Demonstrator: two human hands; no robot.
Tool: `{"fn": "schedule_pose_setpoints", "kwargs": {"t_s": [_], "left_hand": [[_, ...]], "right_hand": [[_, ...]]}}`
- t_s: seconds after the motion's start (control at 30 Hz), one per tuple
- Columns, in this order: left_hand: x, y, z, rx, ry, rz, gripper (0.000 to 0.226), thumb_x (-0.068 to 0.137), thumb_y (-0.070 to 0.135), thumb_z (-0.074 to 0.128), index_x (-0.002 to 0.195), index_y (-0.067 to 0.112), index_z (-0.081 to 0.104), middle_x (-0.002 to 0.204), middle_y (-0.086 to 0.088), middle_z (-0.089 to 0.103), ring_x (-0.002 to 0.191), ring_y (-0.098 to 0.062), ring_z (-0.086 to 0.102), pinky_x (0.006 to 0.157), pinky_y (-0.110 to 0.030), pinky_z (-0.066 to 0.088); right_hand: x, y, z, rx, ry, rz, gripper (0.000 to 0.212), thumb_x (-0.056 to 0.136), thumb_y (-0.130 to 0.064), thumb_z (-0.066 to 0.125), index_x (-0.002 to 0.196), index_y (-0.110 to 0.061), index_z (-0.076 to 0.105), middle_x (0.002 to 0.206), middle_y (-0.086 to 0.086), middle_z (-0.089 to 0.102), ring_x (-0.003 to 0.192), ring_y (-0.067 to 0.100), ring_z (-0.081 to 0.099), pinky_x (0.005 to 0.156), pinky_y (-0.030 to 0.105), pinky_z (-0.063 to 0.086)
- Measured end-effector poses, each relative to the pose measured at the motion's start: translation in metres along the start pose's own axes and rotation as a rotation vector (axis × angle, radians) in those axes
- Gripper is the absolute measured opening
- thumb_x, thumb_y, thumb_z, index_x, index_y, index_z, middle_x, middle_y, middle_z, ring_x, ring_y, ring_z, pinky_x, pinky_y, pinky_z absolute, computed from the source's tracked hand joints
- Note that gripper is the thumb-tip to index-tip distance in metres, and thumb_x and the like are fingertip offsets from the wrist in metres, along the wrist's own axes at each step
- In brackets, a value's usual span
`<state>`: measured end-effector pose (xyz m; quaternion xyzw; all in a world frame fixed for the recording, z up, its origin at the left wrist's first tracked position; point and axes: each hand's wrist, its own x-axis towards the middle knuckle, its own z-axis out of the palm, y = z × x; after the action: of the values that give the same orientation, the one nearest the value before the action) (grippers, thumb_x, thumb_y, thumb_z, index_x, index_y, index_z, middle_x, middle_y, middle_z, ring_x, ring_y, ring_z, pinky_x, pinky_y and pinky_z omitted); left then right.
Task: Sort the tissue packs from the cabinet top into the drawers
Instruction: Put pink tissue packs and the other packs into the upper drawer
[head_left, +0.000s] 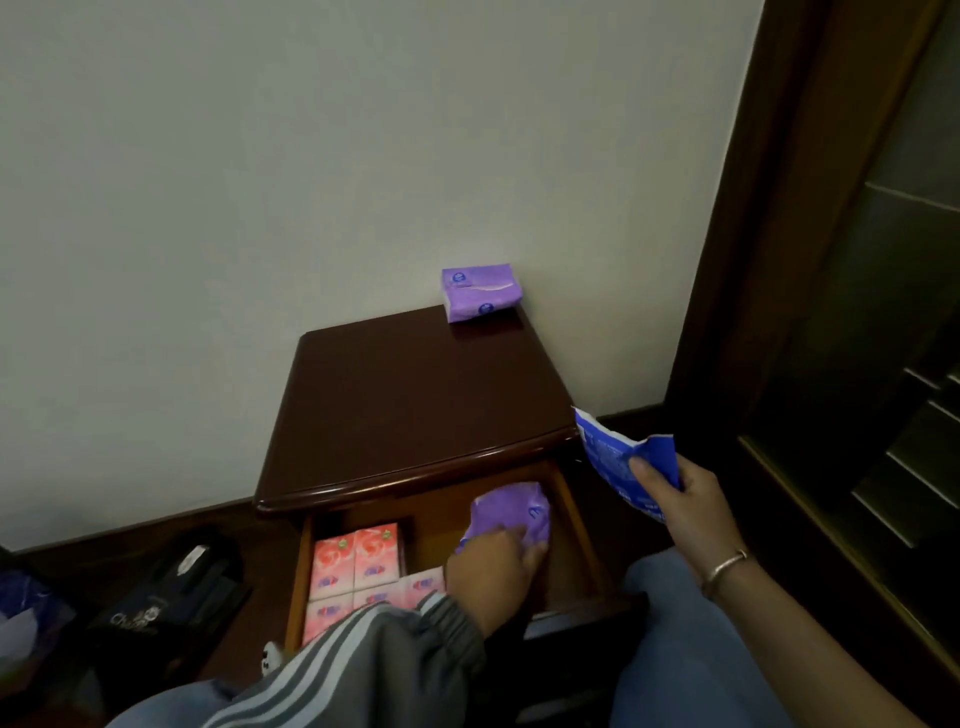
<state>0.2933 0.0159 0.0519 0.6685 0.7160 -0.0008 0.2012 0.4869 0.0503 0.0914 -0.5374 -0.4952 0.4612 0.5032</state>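
Observation:
A dark wooden cabinet (410, 395) stands against the wall with its top drawer (576, 514) pulled out. My left hand (493, 569) reaches into the drawer and holds a purple tissue pack (519, 512) at the drawer's right side. Several pink tissue packs (358, 564) lie in rows on the drawer's left side. Right of the cabinet, above my knee, my right hand (685, 499) grips a blue tissue pack (613, 457). One more purple tissue pack (480, 292) sits on the cabinet top at its back right corner.
A white wall rises behind the cabinet. A dark door frame (769, 260) stands to the right. Dark boxes (176, 587) and a bluish bag (26, 603) lie on the floor at the left. My knees in blue jeans fill the bottom of the view.

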Motion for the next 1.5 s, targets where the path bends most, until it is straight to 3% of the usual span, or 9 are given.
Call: {"fn": "schedule_pose_setpoints", "kwargs": {"t_s": [0.17,0.33,0.57,0.7,0.83,0.93,1.2,1.33,1.5], "left_hand": [[0.018,0.009,0.009,-0.375,-0.307,0.017,0.051,0.100,0.040,0.038,0.141,0.010,0.043,0.152,-0.014,0.034,0.140,-0.028,0.031,0.116,-0.036,0.024],[0.015,-0.004,0.007,-0.267,-0.420,0.041,0.050,0.104,0.038,0.026,0.141,0.008,0.042,0.152,-0.010,0.036,0.138,-0.020,0.035,0.102,-0.017,0.021],[0.015,-0.046,-0.023,-0.341,-0.085,0.076,0.038,0.097,0.024,0.050,0.133,0.015,0.054,0.136,-0.004,0.056,0.122,-0.018,0.054,0.100,-0.020,0.037],[0.001,-0.101,-0.035,-0.138,0.163,0.077,0.043,0.095,0.025,0.051,0.137,0.017,0.050,0.144,-0.002,0.048,0.133,-0.016,0.044,0.108,-0.020,0.027],[-0.014,-0.143,-0.015,0.169,0.002,-0.088,0.061,0.095,0.040,0.043,0.150,0.027,0.021,0.160,0.003,0.012,0.148,-0.020,0.010,0.119,-0.040,0.017],[-0.014,-0.157,-0.005,0.162,-0.085,-0.167,0.067,0.095,0.040,0.041,0.153,0.028,0.009,0.162,0.005,-0.001,0.149,-0.020,0.000,0.118,-0.048,0.010],[-0.008,-0.167,0.001,0.083,-0.086,-0.155,0.067,0.092,0.041,0.045,0.151,0.029,0.016,0.161,0.006,0.008,0.148,-0.018,0.010,0.117,-0.051,0.012],[-0.007,-0.171,0.000,0.024,-0.082,-0.127,0.069,0.089,0.041,0.049,0.150,0.028,0.020,0.161,0.002,0.013,0.147,-0.020,0.015,0.120,-0.045,0.017],[-0.008,-0.170,-0.006,0.114,-0.060,-0.103,0.066,0.088,0.047,0.050,0.147,0.028,0.028,0.158,0.002,0.021,0.144,-0.023,0.024,0.117,-0.045,0.021]], "right_hand": [[-0.002,-0.001,-0.011,-0.027,-0.024,0.003,0.009,0.090,-0.019,0.058,0.089,-0.025,0.064,0.089,0.006,0.069,0.087,0.018,0.064,0.077,0.032,0.049],[-0.005,0.006,-0.012,-0.132,-0.130,-0.027,0.009,0.090,-0.019,0.058,0.087,-0.025,0.064,0.082,0.011,0.066,0.078,0.019,0.061,0.073,0.031,0.047],[-0.017,0.011,0.015,-0.248,-0.362,-0.111,0.021,0.087,-0.014,0.063,0.092,-0.034,0.066,0.078,-0.015,0.070,0.075,-0.008,0.060,0.069,0.007,0.044],[-0.023,0.018,0.051,-0.386,-0.478,-0.208,0.019,0.086,-0.017,0.065,0.101,-0.028,0.068,0.093,-0.003,0.074,0.086,0.005,0.065,0.077,0.015,0.046],[-0.022,0.034,0.098,-0.613,-0.607,-0.327,0.026,0.090,-0.025,0.059,0.115,-0.019,0.066,0.111,-0.001,0.070,0.096,0.004,0.062,0.078,0.007,0.041],[-0.012,0.046,0.127,-0.828,-0.657,-0.373,0.032,0.092,-0.028,0.053,0.122,-0.020,0.061,0.125,0.000,0.062,0.115,0.016,0.056,0.094,0.023,0.041],[0.023,0.075,0.178,-1.148,-0.755,-0.470,0.044,0.092,-0.024,0.050,0.135,-0.018,0.047,0.145,0.004,0.042,0.135,0.022,0.033,0.114,0.029,0.024],[0.024,0.086,0.188,-0.973,-0.931,-0.284,0.054,0.092,-0.030,0.055,0.142,-0.015,0.039,0.155,0.006,0.025,0.145,0.021,0.015,0.117,0.027,0.009],[0.048,0.087,0.166,-1.027,-0.719,-0.259,0.054,0.094,-0.040,0.047,0.145,-0.028,0.032,0.153,-0.002,0.030,0.140,0.020,0.027,0.116,0.040,0.021]]}}
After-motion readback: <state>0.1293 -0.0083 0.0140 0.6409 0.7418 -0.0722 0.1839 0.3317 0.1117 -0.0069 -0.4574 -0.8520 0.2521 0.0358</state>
